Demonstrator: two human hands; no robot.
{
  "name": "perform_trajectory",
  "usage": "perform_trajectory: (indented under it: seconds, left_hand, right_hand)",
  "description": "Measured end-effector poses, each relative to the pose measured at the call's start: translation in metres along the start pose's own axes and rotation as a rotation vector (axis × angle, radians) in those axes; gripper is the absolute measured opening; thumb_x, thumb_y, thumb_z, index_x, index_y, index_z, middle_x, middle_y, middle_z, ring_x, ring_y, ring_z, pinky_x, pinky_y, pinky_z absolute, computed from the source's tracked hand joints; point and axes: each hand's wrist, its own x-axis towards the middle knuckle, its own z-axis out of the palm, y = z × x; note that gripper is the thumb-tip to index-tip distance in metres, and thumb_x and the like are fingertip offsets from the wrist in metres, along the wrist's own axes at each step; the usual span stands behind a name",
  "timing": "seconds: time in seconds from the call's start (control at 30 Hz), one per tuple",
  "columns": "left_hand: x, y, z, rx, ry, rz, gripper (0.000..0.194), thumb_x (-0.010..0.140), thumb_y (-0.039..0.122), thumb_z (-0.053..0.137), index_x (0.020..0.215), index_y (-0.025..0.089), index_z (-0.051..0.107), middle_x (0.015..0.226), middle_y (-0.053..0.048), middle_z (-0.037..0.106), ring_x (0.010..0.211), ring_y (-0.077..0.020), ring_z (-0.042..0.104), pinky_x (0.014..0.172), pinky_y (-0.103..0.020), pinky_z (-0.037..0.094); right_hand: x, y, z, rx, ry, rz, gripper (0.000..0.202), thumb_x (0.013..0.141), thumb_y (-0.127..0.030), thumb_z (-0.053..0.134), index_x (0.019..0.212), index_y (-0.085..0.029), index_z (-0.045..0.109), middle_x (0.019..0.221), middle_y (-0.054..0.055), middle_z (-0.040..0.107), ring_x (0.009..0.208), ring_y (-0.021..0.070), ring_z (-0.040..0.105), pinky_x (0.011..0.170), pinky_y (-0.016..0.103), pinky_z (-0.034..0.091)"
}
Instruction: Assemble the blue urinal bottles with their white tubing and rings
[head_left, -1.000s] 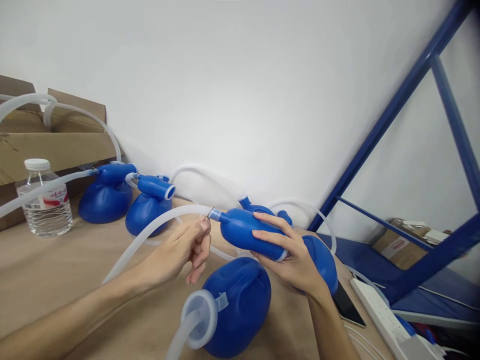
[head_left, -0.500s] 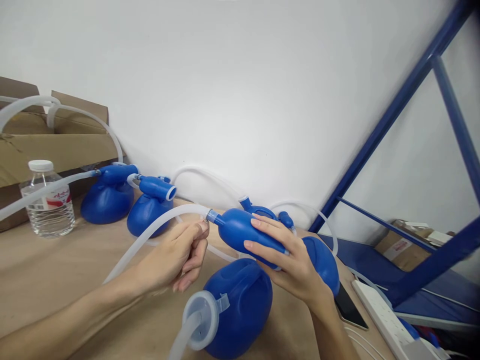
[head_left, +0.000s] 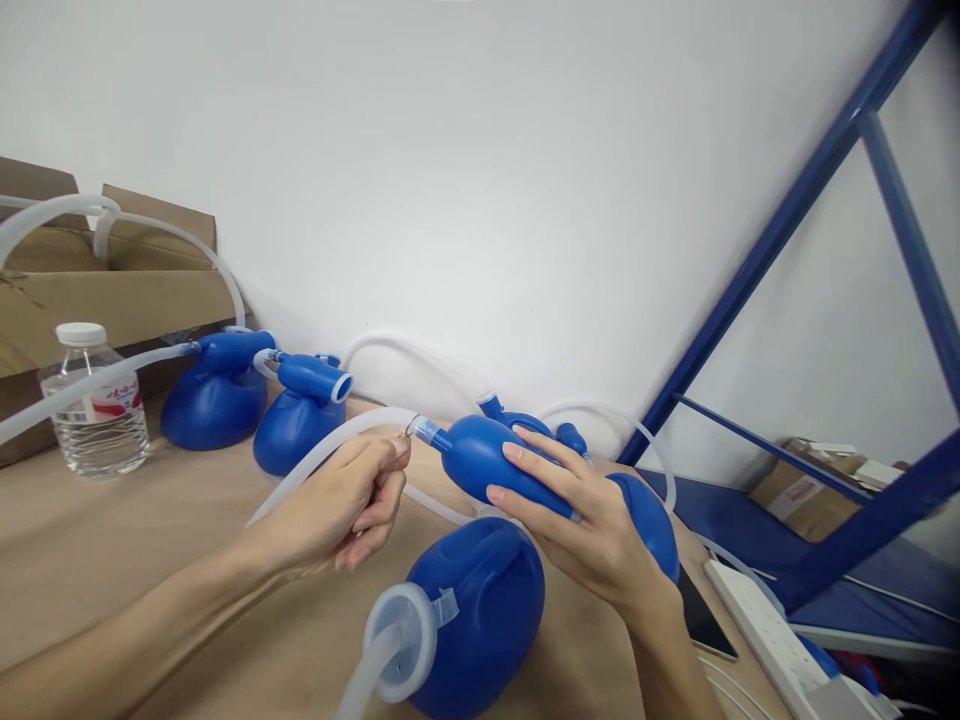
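Note:
My left hand (head_left: 367,500) pinches a small metal clamp (head_left: 411,427) that sits around the white tube (head_left: 322,450), close to the tube's end. That end is pushed over the narrow nozzle of a blue plastic piece (head_left: 480,455). Around the wide part of this piece my right hand (head_left: 574,500) is wrapped, its fingers on top. Below both hands a blue bottle (head_left: 480,620) lies on the brown table (head_left: 187,530), its clear cap (head_left: 401,640) facing left with a tube in it.
Two blue bottles (head_left: 214,405) (head_left: 296,425) and a water bottle (head_left: 97,405) stand at left, before a cardboard box (head_left: 120,305). More blue bottles (head_left: 645,525) lie behind my right hand. A phone (head_left: 701,615) and power strip (head_left: 765,630) lie right, beside a blue frame (head_left: 750,260).
My left hand has moved slightly left, and the clamp has shifted with it along the tube, away from the nozzle. The blue piece has moved a little to the right.

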Motion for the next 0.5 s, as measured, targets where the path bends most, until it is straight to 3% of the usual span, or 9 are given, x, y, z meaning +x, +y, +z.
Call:
perform_trajectory:
  seconds: [0.27,0.5]
  left_hand:
    - [-0.0038,-0.0044,0.0027,-0.011,-0.064,-0.046,0.045,0.086,0.053,0.055,0.056,0.023,0.042,0.031,0.01,0.029,0.021,-0.0073,0.03,0.029,-0.017,0.016]
    - [-0.0024,-0.0028,0.0039,0.0,-0.045,-0.033,0.045,0.083,0.049,0.057,0.051,0.024,0.039,0.029,0.008,0.03,0.021,-0.0064,0.027,0.028,-0.017,0.018]
  right_hand:
    - [0.0014,-0.0044,-0.0002,-0.059,-0.053,-0.038,0.043,0.098,-0.004,0.07,0.135,-0.027,0.072,0.138,0.007,0.074,0.149,0.0341,0.054,0.1,0.044,0.067]
    - [-0.0011,-0.0017,0.0014,-0.04,-0.056,-0.032,0.043,0.098,-0.002,0.069,0.134,-0.026,0.072,0.139,0.008,0.074,0.15,0.0336,0.052,0.102,0.045,0.066]
